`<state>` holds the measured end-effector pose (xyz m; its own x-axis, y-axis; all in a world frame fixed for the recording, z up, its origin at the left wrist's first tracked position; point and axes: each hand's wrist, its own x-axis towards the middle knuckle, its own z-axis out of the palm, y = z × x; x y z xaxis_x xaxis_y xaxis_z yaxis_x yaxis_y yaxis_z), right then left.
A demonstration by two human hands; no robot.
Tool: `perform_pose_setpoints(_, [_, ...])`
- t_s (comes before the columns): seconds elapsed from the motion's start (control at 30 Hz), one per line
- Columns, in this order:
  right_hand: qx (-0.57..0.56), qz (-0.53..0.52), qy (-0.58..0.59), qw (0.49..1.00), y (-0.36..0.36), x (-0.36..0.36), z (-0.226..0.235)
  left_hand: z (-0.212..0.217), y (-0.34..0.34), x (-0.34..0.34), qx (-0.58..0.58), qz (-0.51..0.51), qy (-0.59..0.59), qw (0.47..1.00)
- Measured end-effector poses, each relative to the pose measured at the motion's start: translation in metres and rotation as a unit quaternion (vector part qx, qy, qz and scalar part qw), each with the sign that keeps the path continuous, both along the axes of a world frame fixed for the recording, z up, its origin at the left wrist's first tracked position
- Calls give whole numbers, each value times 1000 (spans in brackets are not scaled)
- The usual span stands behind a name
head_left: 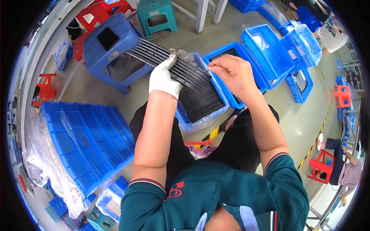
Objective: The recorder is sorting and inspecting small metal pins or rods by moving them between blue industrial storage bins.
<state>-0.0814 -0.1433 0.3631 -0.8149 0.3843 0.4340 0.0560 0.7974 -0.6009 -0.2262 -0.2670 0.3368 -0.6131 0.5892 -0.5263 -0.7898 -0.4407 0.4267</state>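
Note:
My left hand (165, 79), in a white glove, is closed around a spread row of long thin dark rods (189, 72). They slant from a blue stool down over a lined blue crate (222, 111). More dark rods (200, 104) lie packed side by side inside that crate. My bare right hand (235, 75) has thumb and forefinger pinched together by the right-hand ends of the held rods. Whatever sits between those fingertips is too small to make out. Right of the lined crate, a second blue crate (219, 51) with dark rods is partly covered by my right hand.
The blue stool (92, 50) at left carries a dark flat object (107, 38). A teal stool (157, 17) stands behind. Blue crates (266, 48) are stacked at right; a large blue crate stack (88, 142) rises beside my left arm. Another person (348, 169) sits far right.

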Motion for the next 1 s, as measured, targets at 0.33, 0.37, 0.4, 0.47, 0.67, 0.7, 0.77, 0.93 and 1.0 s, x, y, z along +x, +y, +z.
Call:
perform_pose_setpoints(0.33, [137,41,-21,989,-1,2,2,-11,-3,-4,37,-43,-12,998])
perform_pose_setpoints(0.37, [162,75,-20,984,-2,1,1,-9,-2,-3,38,-42,-11,998])
perform_pose_setpoints(0.4, [149,77,-6,986,-4,2,2,-8,-1,-3,32,-39,-10,999])
perform_pose_setpoints(0.47, [136,69,-20,988,-3,1,-1,-8,-2,-3,22,-32,-7,999])
perform_pose_setpoints(0.67, [11,-5,29,1000,-6,-2,-5,-4,-1,-1,17,-15,-2,1000])
perform_pose_setpoints(0.7, [-17,-41,67,997,-8,-4,-4,-12,-1,-4,34,-14,-4,999])
perform_pose_setpoints(0.77, [-82,-85,58,991,-8,-1,5,-8,-1,-2,12,-12,-1,1000])
perform_pose_setpoints(0.93, [-109,-35,64,991,-3,-1,0,-10,-3,-6,21,-14,-1,1000])
perform_pose_setpoints(1.0, [-73,-15,55,996,-5,-1,-4,-9,-1,-6,14,-5,-5,1000])
